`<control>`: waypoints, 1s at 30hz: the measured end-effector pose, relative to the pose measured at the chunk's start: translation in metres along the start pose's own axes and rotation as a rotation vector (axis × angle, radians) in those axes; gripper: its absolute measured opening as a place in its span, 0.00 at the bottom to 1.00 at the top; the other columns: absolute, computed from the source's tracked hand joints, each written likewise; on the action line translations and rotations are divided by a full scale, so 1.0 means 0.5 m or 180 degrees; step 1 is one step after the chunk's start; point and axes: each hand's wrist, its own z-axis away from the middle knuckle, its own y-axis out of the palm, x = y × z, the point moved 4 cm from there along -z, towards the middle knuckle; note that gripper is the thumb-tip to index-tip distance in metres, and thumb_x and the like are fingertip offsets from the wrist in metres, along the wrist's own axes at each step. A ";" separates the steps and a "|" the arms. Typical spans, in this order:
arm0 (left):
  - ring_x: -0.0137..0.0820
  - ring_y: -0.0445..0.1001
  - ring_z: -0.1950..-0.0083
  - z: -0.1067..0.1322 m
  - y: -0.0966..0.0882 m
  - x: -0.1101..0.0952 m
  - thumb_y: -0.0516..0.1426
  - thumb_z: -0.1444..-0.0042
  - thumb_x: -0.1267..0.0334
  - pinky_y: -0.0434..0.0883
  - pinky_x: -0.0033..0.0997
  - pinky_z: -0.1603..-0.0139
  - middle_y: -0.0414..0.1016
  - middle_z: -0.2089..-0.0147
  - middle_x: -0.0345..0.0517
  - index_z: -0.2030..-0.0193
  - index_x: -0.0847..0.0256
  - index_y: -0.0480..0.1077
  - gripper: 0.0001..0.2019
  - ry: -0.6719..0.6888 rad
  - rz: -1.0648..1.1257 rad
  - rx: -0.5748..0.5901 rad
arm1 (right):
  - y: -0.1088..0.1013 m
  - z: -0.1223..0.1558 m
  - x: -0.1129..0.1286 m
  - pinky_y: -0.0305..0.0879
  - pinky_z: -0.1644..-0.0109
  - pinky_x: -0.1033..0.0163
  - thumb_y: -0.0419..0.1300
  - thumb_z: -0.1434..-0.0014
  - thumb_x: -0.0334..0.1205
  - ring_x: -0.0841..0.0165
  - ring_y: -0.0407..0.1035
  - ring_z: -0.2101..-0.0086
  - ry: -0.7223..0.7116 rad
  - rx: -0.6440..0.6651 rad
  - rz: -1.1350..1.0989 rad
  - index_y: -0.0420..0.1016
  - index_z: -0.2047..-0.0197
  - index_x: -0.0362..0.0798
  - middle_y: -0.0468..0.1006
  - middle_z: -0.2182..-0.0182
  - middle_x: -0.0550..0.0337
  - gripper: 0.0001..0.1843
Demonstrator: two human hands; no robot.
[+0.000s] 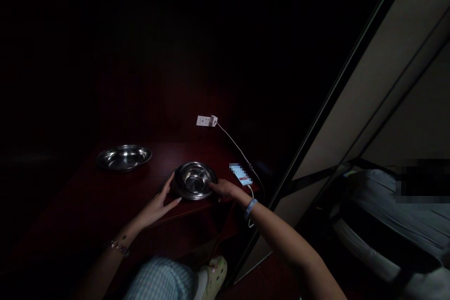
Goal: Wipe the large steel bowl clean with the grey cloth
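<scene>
On the dark red desktop, a small shiny steel bowl (194, 182) sits inside a wider steel dish (191, 196), near the front edge. My right hand (224, 188) is closed on the right side of the small bowl, its thumb over the rim; the other fingertips are partly hidden. At the left side of the dish, my left hand (160, 204) has its fingers stretched out and its thumb apart, with the fingertips against or very close to the rim. A larger steel dish (124, 158) stands farther left, touched by neither hand.
A lit phone (241, 174) lies right of my right hand, with a white cable (234, 143) running to a wall socket (204, 121). The desktop (140, 190) ends just in front of the bowl. A dark-edged panel (316, 122) rises at the right, a pale bundle (393, 220) beyond it.
</scene>
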 end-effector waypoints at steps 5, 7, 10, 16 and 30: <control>0.47 0.60 0.23 -0.004 0.002 0.007 0.57 0.37 0.44 0.55 0.54 0.24 0.51 0.20 0.57 0.19 0.52 0.35 0.48 0.0076 0.0069 -0.0023 | 0.053 0.024 -0.028 0.75 0.76 0.69 0.46 0.25 0.56 0.69 0.76 0.80 0.0687 0.0475 -0.1669 0.65 0.38 0.37 0.81 0.73 0.54 0.30; 0.46 0.61 0.24 -0.006 0.004 0.009 0.58 0.37 0.44 0.57 0.52 0.25 0.50 0.19 0.57 0.19 0.51 0.35 0.48 0.0117 0.0118 -0.0077 | 0.080 0.031 -0.028 0.78 0.72 0.68 0.41 0.25 0.58 0.67 0.79 0.76 0.0769 0.0779 -0.2323 0.68 0.41 0.32 0.83 0.70 0.45 0.35; 0.45 0.63 0.25 -0.007 0.006 0.007 0.58 0.37 0.45 0.59 0.50 0.25 0.53 0.20 0.57 0.19 0.52 0.35 0.47 0.0167 0.0201 -0.0104 | 0.105 0.032 -0.020 0.80 0.68 0.68 0.44 0.24 0.55 0.67 0.81 0.72 0.0754 0.0883 -0.2976 0.70 0.44 0.30 0.84 0.66 0.41 0.32; 0.44 0.65 0.26 -0.003 0.006 -0.004 0.58 0.38 0.46 0.58 0.55 0.26 0.63 0.25 0.64 0.20 0.56 0.24 0.53 0.0056 0.0365 -0.0207 | 0.110 0.023 -0.013 0.79 0.69 0.71 0.53 0.26 0.39 0.71 0.80 0.73 0.0705 0.0148 -0.3397 0.71 0.42 0.37 0.83 0.64 0.50 0.17; 0.44 0.62 0.25 -0.013 0.013 0.031 0.53 0.33 0.46 0.59 0.54 0.25 0.59 0.23 0.64 0.21 0.54 0.32 0.43 0.0000 0.0344 -0.0346 | -0.032 -0.026 0.030 0.72 0.72 0.79 0.51 0.28 0.36 0.77 0.77 0.74 0.0289 0.0350 -0.3720 0.73 0.55 0.42 0.82 0.60 0.48 0.10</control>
